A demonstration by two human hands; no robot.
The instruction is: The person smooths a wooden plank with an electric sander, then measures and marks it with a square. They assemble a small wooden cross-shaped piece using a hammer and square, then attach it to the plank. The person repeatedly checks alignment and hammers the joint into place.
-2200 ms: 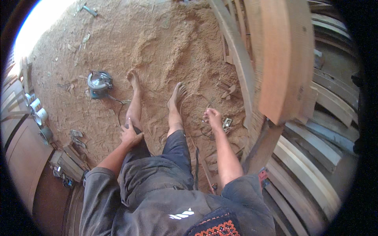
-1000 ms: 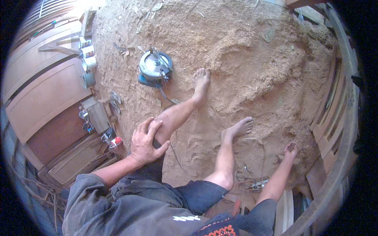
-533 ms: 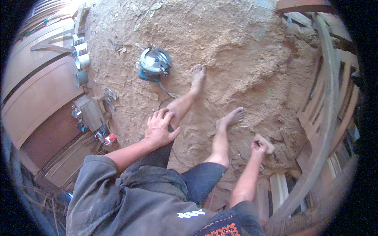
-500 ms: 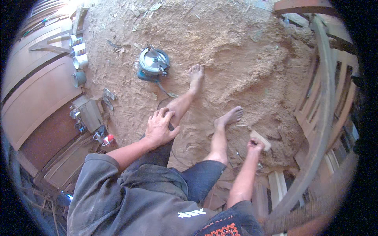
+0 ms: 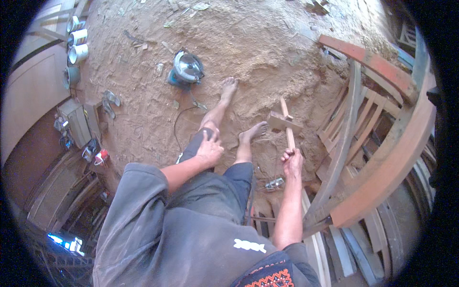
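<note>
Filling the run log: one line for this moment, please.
right hand: grips wooden mallet, raised | left hand: on left knee | circular saw: on sawdust floor

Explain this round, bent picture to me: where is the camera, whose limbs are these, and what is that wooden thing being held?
The camera sits on a person's head and looks down, so the body at the bottom is the wearer's own. Its wide lens bends straight edges near the rim. The person sits on a sawdust floor with bare legs stretched out. The left hand rests on the left knee. The right hand grips the handle of a wooden mallet, head raised above the floor. A circular saw lies beyond the feet, its cord trailing back. Curved wooden frames stand to the right, and cans line the left edge.
</note>
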